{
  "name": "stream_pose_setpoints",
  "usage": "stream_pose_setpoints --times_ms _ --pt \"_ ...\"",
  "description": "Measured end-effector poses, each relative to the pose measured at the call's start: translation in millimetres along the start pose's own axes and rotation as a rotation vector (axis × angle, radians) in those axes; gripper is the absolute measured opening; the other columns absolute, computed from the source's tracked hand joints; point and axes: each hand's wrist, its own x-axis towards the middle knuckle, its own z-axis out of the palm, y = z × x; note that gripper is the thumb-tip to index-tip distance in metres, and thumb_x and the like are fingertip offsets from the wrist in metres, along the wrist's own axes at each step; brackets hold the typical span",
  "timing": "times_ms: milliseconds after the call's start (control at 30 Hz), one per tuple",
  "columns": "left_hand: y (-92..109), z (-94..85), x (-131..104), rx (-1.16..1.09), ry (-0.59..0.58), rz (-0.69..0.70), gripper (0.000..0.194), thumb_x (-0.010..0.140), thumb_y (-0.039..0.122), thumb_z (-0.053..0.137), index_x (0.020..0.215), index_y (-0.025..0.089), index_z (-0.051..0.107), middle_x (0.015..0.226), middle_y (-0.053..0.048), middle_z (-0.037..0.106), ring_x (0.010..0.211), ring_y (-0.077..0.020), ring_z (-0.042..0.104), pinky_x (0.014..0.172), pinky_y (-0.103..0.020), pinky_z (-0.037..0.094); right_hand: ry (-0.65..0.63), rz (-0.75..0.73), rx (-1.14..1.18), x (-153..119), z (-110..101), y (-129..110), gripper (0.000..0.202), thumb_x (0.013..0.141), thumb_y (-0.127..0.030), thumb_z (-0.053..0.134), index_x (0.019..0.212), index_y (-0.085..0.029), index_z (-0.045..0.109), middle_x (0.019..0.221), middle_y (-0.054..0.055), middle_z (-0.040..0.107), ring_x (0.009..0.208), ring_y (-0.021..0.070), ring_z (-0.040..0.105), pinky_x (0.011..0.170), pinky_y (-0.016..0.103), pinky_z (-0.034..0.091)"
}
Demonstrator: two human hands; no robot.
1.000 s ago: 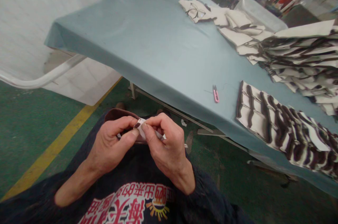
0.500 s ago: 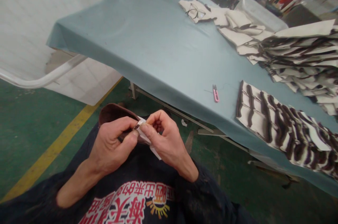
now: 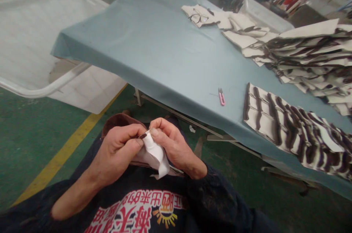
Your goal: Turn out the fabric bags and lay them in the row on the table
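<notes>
In front of my body, my left hand [image 3: 121, 148] pinches the dark edge of a brown fabric piece [image 3: 118, 118] between thumb and index finger. Close beside it, my right hand [image 3: 172, 141] has its thumb and finger closed on the top of a white cloth strip [image 3: 155, 152]. The strip hangs between the two hands, its lower end curled. Most of the brown fabric is hidden behind my left hand. Pink thread snips [image 3: 221, 96] lie on the blue-green covered table [image 3: 154, 50], away from both hands.
Rows of white and dark-brown fabric pieces [image 3: 264, 115] lie at the table's near right. A larger heap [image 3: 308, 50] spreads behind them. Eyeglasses [image 3: 198, 17] rest on fabric farther back. A white tub cart [image 3: 52, 88] stands left of the table.
The white strip has swung out and shows more of its face below my fingers. Both hands stay close together, still pinching. The view has shifted slightly.
</notes>
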Motion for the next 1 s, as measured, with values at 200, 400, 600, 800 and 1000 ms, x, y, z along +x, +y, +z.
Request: stream_pose_setpoints --times_ms 200,400,600,800,1000 --pt "1 -0.6 11 -0.096 -0.095 -0.156 0.024 0.084 0.032 0.061 0.069 0.020 0.075 0.066 0.003 0.069 0.058 -0.0122 0.057 0.052 -0.020 0.042 0.063 -0.080 -0.243 -20 -12 -13 0.033 0.096 -0.053 0.082 0.102 -0.023 0.070 0.088 0.001 0.066 0.076 0.0184 0.057 0.067 0.033 0.046" --pt "-6 1.4 23 -0.133 -0.177 -0.226 0.020 0.082 0.036 0.067 0.079 0.019 0.078 0.073 0.001 0.072 0.066 -0.0143 0.061 0.059 -0.020 0.048 0.199 -0.110 -0.430 -19 -17 2 0.018 0.093 -0.036 0.074 0.104 -0.023 0.068 0.091 -0.002 0.072 0.080 0.0160 0.063 0.073 0.032 0.049" --pt "-6 11.3 26 -0.045 -0.091 -0.315 0.043 0.090 0.057 0.071 0.070 0.019 0.067 0.063 0.003 0.056 0.057 -0.0117 0.045 0.049 -0.022 0.036 0.209 -0.057 -0.481 -11 -25 -3 0.028 0.093 -0.047 0.080 0.100 -0.022 0.070 0.079 -0.003 0.069 0.069 0.0136 0.058 0.062 0.027 0.042" --pt "-8 16.0 30 0.030 -0.021 -0.252 0.044 0.093 0.055 0.069 0.066 0.020 0.064 0.062 0.004 0.053 0.057 -0.0121 0.044 0.050 -0.023 0.034 0.101 0.100 -0.430 -11 -40 -16 0.057 0.084 -0.073 0.089 0.082 -0.021 0.067 0.065 -0.005 0.058 0.057 0.0102 0.044 0.050 0.025 0.030" --pt "-9 21.5 29 0.147 0.086 -0.169 0.038 0.093 0.045 0.066 0.064 0.021 0.063 0.063 0.003 0.056 0.060 -0.0125 0.046 0.055 -0.026 0.033 0.216 0.032 -0.583 -15 -35 -8 0.045 0.098 -0.060 0.081 0.079 -0.022 0.067 0.066 -0.004 0.061 0.060 0.0116 0.047 0.054 0.025 0.029"
